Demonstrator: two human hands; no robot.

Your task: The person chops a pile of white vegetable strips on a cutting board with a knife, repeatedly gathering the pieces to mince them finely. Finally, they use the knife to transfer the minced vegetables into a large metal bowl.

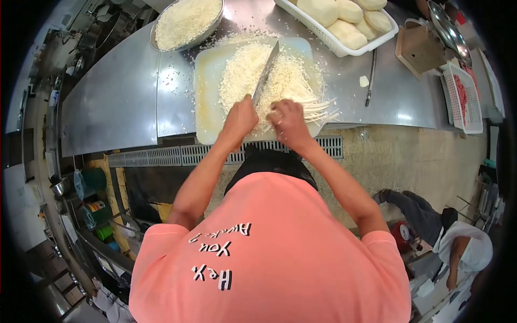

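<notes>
My left hand (240, 121) is wrapped round the handle of a kitchen knife (266, 74), whose long blade points away from me over the cutting board (205, 102). Curled fingers of my right hand (291, 121), slightly blurred, hold down pale vegetable strips (314, 107) just right of the blade. Finely chopped pale vegetable (239, 72) is heaped across the board on both sides of the knife. Loose bits are scattered past the board's edges.
A metal bowl (200, 39) heaped with chopped bits stands at back left. Peeled root vegetables fill a white basket (344, 51) at back right. A rod (371, 81), wooden box (420, 48) and basket of red food (474, 121) lie further right. Another person (466, 247) is at lower right.
</notes>
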